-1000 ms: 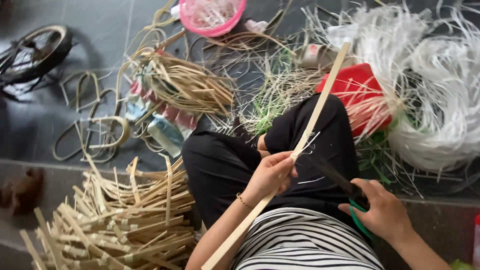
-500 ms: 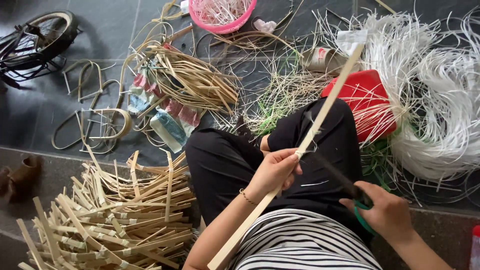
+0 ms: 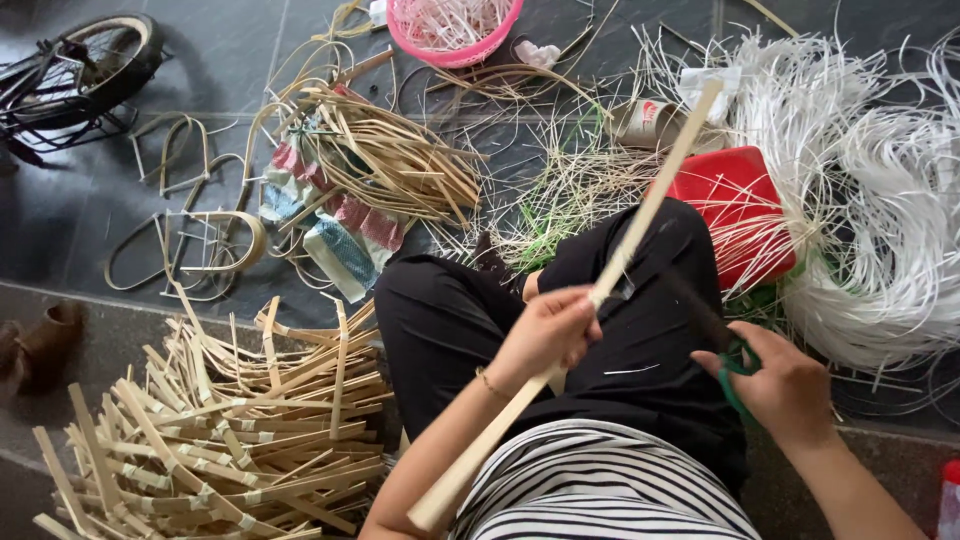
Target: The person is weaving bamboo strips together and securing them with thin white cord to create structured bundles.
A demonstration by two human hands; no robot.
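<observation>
Bamboo strip (image 3: pixel 640 225): long, pale, flat, running on a diagonal from 7 o'clock near the striped shirt up to 1 o'clock, its far tip over the white strands. Left hand (image 3: pixel 545 335) wrapped around the strip at mid-length, fingers curled shut on it, above the lap in black trousers. Right hand (image 3: pixel 785 385) at 4 o'clock, closed on a green-handled knife (image 3: pixel 715 335); dark blade angles up toward the strip, blurred, contact with the strip not clear. Red plastic stool (image 3: pixel 735 205) at 2 o'clock, just beyond the knee. Heap of white strands (image 3: pixel 880 230) at 3 o'clock on the floor. Pile of cut bamboo slats (image 3: pixel 215 430) at 8 o'clock. Bundle of thin bent splints (image 3: pixel 390 160) at 11 o'clock. Pink basket (image 3: pixel 455 30) at 12 o'clock. Bicycle wheel (image 3: pixel 100 60) at 10 o'clock, well apart.
</observation>
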